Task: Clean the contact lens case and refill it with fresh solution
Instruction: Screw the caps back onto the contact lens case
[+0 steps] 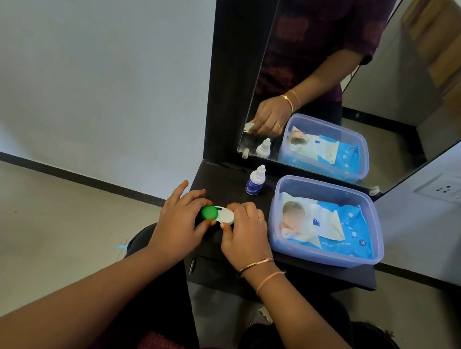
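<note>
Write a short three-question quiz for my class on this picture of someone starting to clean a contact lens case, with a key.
1. True or false: both caps are already off the contact lens case.
2. Which hand is on the green cap? A) left hand B) right hand C) neither
3. What lies inside the clear plastic tub?

Key
1. False. The green cap and the white cap both sit on the case.
2. A. The left hand grips the green cap, while the right hand holds the white end.
3. A blue pack of wet wipes. The solution bottle stands outside it, on the dark shelf.
</note>
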